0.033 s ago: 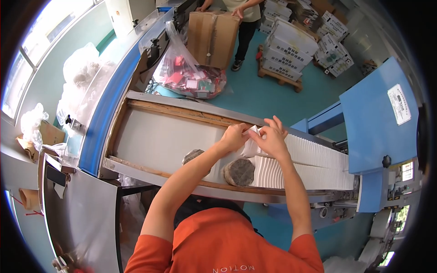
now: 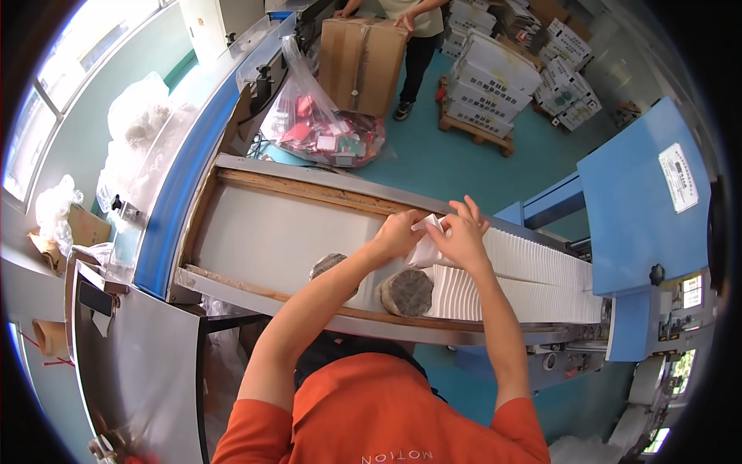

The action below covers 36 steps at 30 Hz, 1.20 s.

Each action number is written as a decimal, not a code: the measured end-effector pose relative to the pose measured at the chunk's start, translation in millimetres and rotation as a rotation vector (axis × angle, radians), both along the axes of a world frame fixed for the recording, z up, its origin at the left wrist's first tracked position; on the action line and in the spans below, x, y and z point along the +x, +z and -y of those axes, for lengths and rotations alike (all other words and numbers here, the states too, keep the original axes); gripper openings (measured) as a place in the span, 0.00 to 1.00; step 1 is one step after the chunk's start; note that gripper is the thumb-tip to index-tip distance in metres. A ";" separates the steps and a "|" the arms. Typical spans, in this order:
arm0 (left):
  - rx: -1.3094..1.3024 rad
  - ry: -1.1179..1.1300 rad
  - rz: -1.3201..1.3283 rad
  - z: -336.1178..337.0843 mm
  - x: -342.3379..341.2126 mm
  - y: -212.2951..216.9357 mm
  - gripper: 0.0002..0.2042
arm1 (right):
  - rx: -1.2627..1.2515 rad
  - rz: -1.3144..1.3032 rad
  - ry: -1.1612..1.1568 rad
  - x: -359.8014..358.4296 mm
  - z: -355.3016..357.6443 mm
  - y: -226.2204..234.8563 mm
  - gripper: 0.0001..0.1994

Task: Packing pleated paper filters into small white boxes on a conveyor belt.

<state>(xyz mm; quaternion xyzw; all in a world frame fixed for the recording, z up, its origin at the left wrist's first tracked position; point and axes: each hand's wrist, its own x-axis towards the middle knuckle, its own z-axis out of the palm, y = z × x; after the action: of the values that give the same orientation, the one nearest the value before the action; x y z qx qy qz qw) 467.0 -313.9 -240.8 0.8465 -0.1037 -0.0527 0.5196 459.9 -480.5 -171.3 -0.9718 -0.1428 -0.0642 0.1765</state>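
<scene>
Both of my hands meet above the tray at the left end of the white rows. With fingers closed, my left hand (image 2: 399, 233) pinches the edge of a thin white folded paper piece (image 2: 424, 252). On its other side, my right hand (image 2: 464, 240) grips the same piece between thumb and fingers, the outer fingers raised. Two rows of upright white folded pieces (image 2: 533, 267) stand packed to the right. A dark, rough round block (image 2: 406, 293) rests against the near row's left end. Another such block (image 2: 328, 264) is partly covered by my left forearm.
The long metal tray (image 2: 263, 224) has wooden side strips. Beyond it sit a clear bag of coloured scraps (image 2: 332, 139) and a cardboard box (image 2: 362, 66) with a co-worker's hands on it. A blue machine (image 2: 634, 201) stands right, a blue belt (image 2: 182, 185) left, stacked cartons (image 2: 491, 81) behind.
</scene>
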 end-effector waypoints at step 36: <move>0.149 0.311 -0.125 -67.5 -119.2 18.8 0.15 | 0.243 0.631 -0.609 -147.6 166.9 -10.0 0.08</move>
<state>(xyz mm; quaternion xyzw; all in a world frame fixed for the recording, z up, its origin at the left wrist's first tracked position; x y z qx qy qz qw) 347.9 -246.3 -222.0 0.8835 0.0650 -0.0318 0.4629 312.3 -647.4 -181.4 -0.8745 0.1115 -0.4227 0.2102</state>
